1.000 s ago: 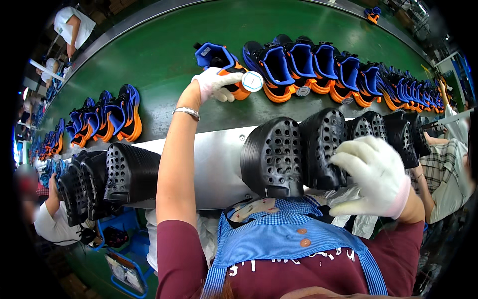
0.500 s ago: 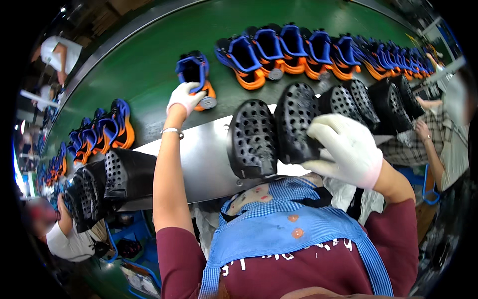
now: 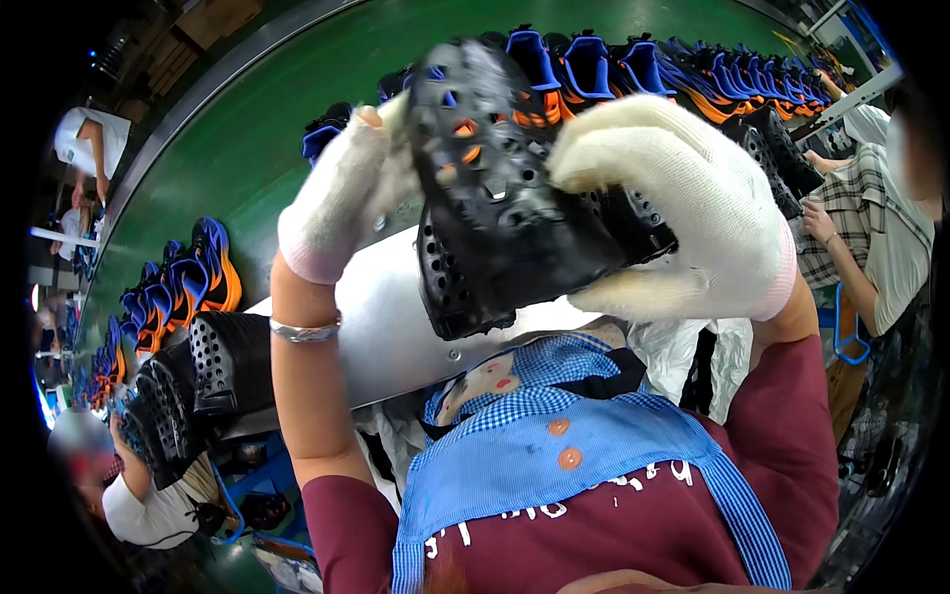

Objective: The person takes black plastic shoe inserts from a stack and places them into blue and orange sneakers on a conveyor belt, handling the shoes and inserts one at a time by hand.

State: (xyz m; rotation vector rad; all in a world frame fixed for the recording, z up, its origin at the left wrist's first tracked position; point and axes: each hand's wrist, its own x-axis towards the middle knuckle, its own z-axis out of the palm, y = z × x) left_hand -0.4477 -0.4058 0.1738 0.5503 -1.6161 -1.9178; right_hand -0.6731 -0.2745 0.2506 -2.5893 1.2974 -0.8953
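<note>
A black, shoe-shaped piece full of round holes (image 3: 485,188) is raised in front of me, tilted and partly blurred. My right hand (image 3: 693,198), in a white knit glove, grips its right side, fingers above and thumb below. At its upper left edge my left hand (image 3: 346,193), also gloved, is closed on it. Beneath, another black perforated piece (image 3: 447,277) stands on a metal plate (image 3: 381,302), partly covered by the held one. Just past my left hand a blue, black and orange sneaker (image 3: 322,134) shows only in part.
A long row of similar sneakers (image 3: 586,67) lines the green table (image 3: 257,148); several more (image 3: 203,267) stand at the left. Other black perforated pieces (image 3: 233,361) sit along both sides. Co-workers sit at the left and right (image 3: 861,218), and another person is at the far left.
My left hand has left the sneaker and come to the black perforated piece. That piece has been lifted and tilted up between both hands.
</note>
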